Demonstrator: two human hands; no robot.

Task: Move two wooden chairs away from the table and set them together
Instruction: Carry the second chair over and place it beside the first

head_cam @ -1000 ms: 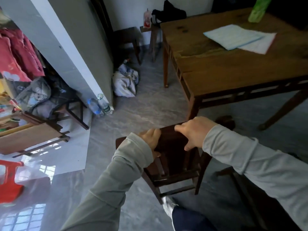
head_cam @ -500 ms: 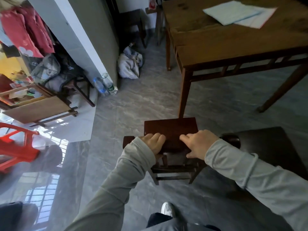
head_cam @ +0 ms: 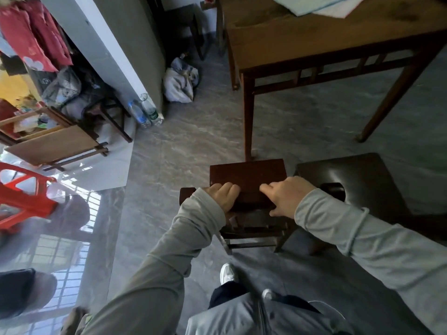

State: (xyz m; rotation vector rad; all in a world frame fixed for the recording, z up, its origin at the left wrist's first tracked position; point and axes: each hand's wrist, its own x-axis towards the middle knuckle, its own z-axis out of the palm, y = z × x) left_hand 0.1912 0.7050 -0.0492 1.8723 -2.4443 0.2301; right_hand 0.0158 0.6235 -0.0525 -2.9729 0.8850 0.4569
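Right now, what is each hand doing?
Left hand: closed on the top rail of the wooden chair.
Right hand: fingers curled over the same rail, gripping it.

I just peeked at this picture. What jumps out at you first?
In the middle, the left hand and the right hand grip the top rail of a dark wooden chair, with a second dark chair right beside it. The wooden table stands behind them, and a bright red plastic chair glows at the far left.

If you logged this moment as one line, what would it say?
left hand: gripping dark wooden chair top rail | right hand: same rail | second dark chair: right beside it | brown wooden table: just ahead
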